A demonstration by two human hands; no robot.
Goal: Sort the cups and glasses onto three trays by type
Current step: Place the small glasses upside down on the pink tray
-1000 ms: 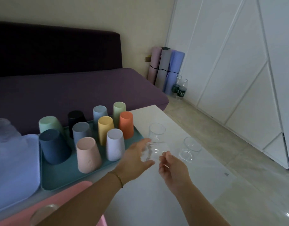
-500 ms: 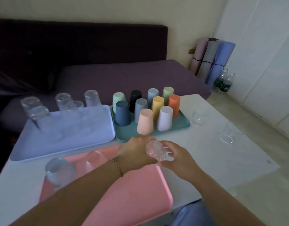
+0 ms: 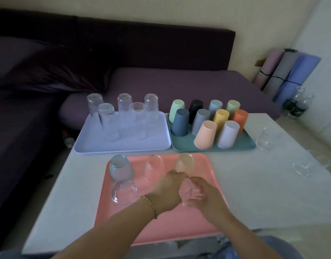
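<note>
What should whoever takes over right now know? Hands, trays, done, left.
Hands: left-hand grip and right-hand grip both hold one clear glass over the pink tray.
Done: four rounded glasses on the pink tray, five tall glasses on the lilac tray, ten coloured cups on the teal tray.
Left: set this glass down on the pink tray; then sort the two loose glasses on the table, right of the teal tray.
</note>
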